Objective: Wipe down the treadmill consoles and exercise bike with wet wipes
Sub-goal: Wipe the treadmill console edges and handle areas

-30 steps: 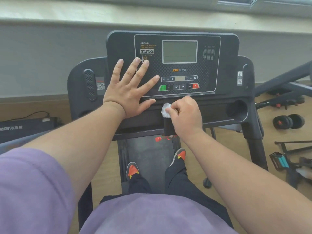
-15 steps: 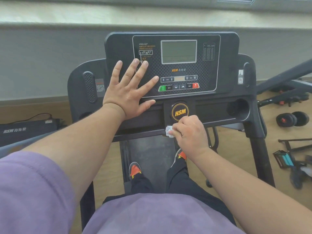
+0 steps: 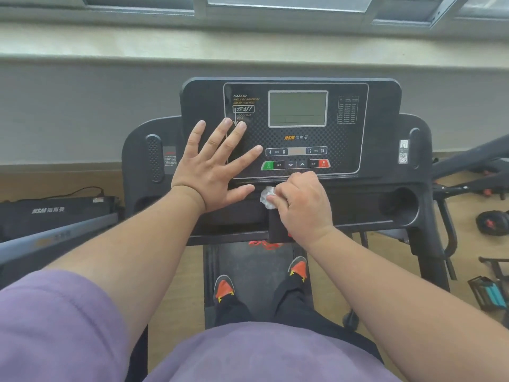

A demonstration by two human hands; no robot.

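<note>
A grey wall under a window ledge backs the black treadmill console [image 3: 292, 128], with a wood floor and loose gym gear to the right. The left hand [image 3: 212, 172] lies flat with its fingers spread wide on the console's left panel, near the button row [image 3: 296, 164]. The right hand [image 3: 301, 206] pinches a crumpled wet wipe [image 3: 266, 197] against the ledge just below that row. The risk, as I judge it, is a stroke drifting up onto the green start key [image 3: 267, 165] while both feet stand on the belt [image 3: 256, 268]. The bunched wipe offers little cleaning face, so streaks or missed patches are likely too.
</note>
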